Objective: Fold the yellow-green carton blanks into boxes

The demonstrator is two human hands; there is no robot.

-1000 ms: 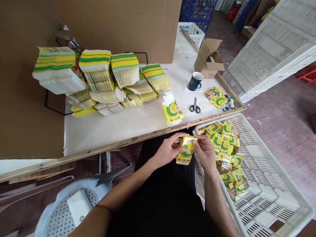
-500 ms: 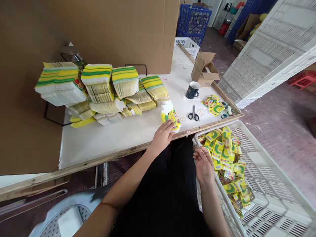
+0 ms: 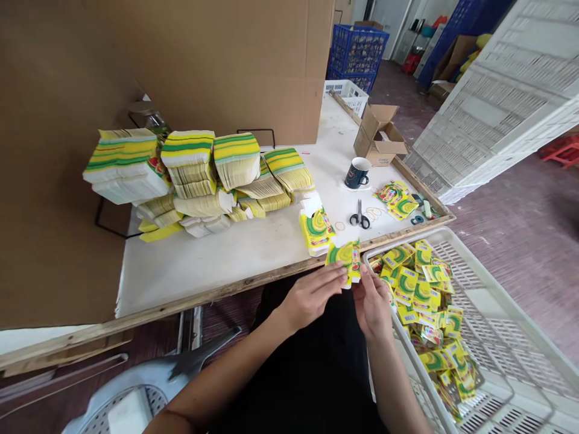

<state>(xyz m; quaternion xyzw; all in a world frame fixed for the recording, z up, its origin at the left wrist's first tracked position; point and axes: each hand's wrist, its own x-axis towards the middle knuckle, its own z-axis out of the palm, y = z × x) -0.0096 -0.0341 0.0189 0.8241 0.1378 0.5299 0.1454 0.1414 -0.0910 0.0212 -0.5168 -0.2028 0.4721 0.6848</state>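
A small yellow and green printed carton (image 3: 341,255) is raised over the table's front edge, its white flaps showing. My left hand (image 3: 312,298) pinches it from the left, fingers on its front. On its right side, my right hand (image 3: 373,304) closes thumb and fingers at the lower edge; part of that grip is hidden. Just behind lies a short pile of flat cartons (image 3: 316,229) of the same print. Bundles of folded cartons (image 3: 187,157) are stacked in two rows farther left on the white table (image 3: 190,268).
A white crate (image 3: 446,235) full of yellow cartons stands at my right. Black scissors (image 3: 359,218), a dark mug (image 3: 357,173), rubber bands, an open cardboard box (image 3: 380,141) and loose printed pieces (image 3: 398,199) lie on the table's right part. Tall cardboard (image 3: 217,66) walls the back.
My left hand has taken a carton off the short pile and drawn it right and toward me. My right hand has come up to meet it. The view has shifted slightly.
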